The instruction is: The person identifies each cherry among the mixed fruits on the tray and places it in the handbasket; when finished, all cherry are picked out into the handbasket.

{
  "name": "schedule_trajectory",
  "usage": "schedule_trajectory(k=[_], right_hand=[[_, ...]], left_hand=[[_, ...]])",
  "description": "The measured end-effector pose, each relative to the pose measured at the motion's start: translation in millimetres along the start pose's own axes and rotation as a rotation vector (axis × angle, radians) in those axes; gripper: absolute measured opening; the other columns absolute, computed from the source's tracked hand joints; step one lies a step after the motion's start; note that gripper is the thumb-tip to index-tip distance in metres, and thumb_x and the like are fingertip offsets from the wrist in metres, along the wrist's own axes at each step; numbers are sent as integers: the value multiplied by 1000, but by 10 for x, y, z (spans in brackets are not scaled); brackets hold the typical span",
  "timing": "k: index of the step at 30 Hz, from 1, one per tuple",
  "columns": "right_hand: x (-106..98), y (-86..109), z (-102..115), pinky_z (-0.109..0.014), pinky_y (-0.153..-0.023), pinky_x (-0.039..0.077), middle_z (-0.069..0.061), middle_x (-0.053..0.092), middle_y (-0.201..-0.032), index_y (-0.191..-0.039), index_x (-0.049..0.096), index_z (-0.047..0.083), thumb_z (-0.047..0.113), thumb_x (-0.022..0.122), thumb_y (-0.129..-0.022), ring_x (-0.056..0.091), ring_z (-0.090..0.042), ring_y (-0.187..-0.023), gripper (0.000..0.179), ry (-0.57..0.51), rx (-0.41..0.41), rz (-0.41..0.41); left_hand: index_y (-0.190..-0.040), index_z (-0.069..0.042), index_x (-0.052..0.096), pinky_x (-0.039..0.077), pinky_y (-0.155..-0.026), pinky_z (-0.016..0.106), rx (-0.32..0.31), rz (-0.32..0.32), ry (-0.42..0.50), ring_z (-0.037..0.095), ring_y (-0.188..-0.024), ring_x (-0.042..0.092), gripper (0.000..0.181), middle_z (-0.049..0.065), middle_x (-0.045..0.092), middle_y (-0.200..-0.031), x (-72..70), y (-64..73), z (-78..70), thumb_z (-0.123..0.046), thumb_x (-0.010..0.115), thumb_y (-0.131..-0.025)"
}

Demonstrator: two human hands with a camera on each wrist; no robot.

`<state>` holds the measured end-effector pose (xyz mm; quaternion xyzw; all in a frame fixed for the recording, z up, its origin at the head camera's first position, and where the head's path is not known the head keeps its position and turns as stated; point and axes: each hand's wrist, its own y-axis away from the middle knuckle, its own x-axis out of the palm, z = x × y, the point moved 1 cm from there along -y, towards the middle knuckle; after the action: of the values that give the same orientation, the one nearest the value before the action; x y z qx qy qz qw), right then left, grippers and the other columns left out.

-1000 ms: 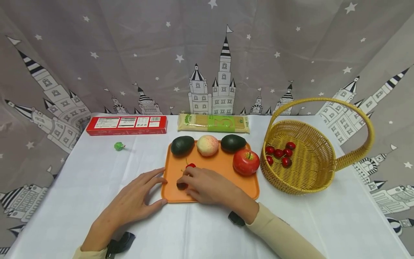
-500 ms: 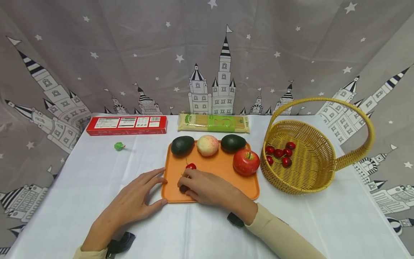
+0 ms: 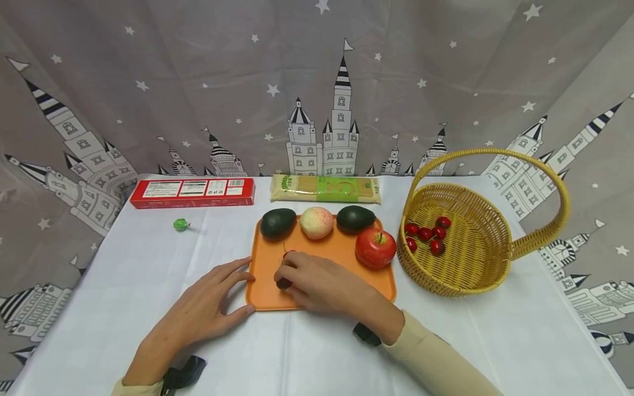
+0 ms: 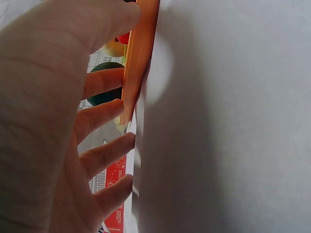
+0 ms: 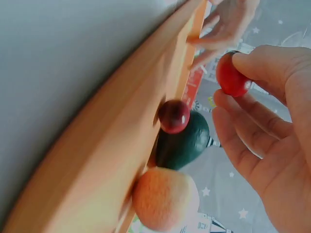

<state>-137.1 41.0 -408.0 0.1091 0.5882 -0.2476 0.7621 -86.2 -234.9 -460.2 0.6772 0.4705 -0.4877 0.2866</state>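
Note:
My right hand pinches a dark red cherry between thumb and fingers, above the left part of the orange tray. In the right wrist view this cherry stands apart from the tray surface. A second cherry lies on the tray, mostly covered by my right hand in the head view. My left hand rests at the tray's left edge, its fingers spread and its thumb and fingertips touching the rim. Along the tray's back lie two avocados and a peach; a red apple sits at the right.
A wicker basket with a tall handle stands right of the tray, with several cherries inside. Behind the tray lies a noodle packet. A red box and a small green item are at the back left.
My right hand has shifted slightly right and up with the cherry in its fingers, and now covers more of the second cherry. The left hand has stayed at the tray's edge.

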Motion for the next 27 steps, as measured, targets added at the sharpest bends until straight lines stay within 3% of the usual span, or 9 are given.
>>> schedule_trajectory(k=[12, 27], right_hand=[[-304, 286, -124, -26, -94, 59, 3, 64, -122, -123, 71, 21, 18, 78, -100, 63, -12, -105, 24, 3, 54, -78], [-521, 751, -402, -31, -90, 63, 0, 66, -120, -116, 74, 16, 11, 87, -91, 68, -14, -106, 28, 29, 92, -278]], left_hand=[[-134, -27, 68, 48, -114, 65, -29, 24, -5, 35, -145, 53, 57, 5, 49, -165, 7, -17, -15, -58, 82, -88], [-133, -27, 68, 49, -114, 65, -34, 19, -8, 35, -145, 53, 57, 5, 49, -165, 11, -13, -14, -58, 83, -88]])
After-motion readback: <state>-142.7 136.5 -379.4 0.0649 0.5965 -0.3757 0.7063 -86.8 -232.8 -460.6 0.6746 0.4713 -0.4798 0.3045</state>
